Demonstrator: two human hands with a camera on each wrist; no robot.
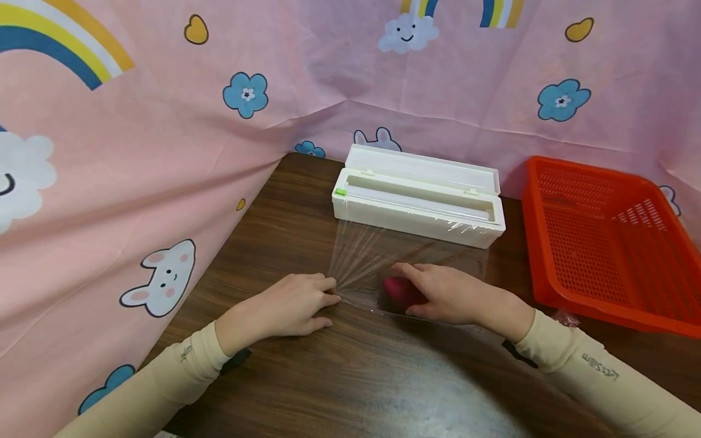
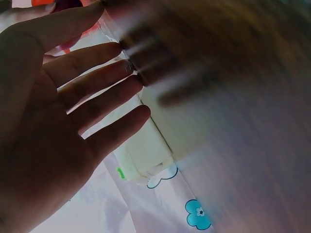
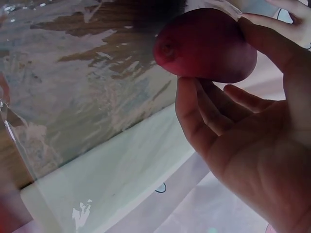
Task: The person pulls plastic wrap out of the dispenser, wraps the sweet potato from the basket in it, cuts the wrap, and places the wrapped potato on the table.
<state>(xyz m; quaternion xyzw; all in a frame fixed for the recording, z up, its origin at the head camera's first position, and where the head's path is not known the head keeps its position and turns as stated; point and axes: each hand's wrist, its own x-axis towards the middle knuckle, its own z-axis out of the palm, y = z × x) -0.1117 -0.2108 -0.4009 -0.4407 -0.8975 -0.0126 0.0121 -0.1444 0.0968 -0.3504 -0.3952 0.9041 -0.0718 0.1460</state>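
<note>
A sheet of cling film point(image 1: 356, 252) runs from the white cling film dispenser point(image 1: 416, 226) toward the front, gathered into creases at its left corner. My left hand point(image 1: 290, 304) touches that corner on the table with its fingertips; in the left wrist view its fingers look straight. In my right hand point(image 1: 457, 294) is a dark red oval fruit point(image 3: 206, 46), perhaps a mango, pinched between thumb and fingers. The fruit is over the film near its front edge, partly hidden by the hand in the head view. The dispenser's lid point(image 1: 421, 169) stands raised, showing the roll point(image 1: 416, 199) inside.
To the right stands a red plastic basket point(image 1: 539, 237) with perforated sides. A crumpled clear scrap point(image 1: 566, 317) lies by its near corner. Behind the dark wooden table point(image 1: 350, 377) and along its left side hangs a pink patterned cloth point(image 1: 181, 134).
</note>
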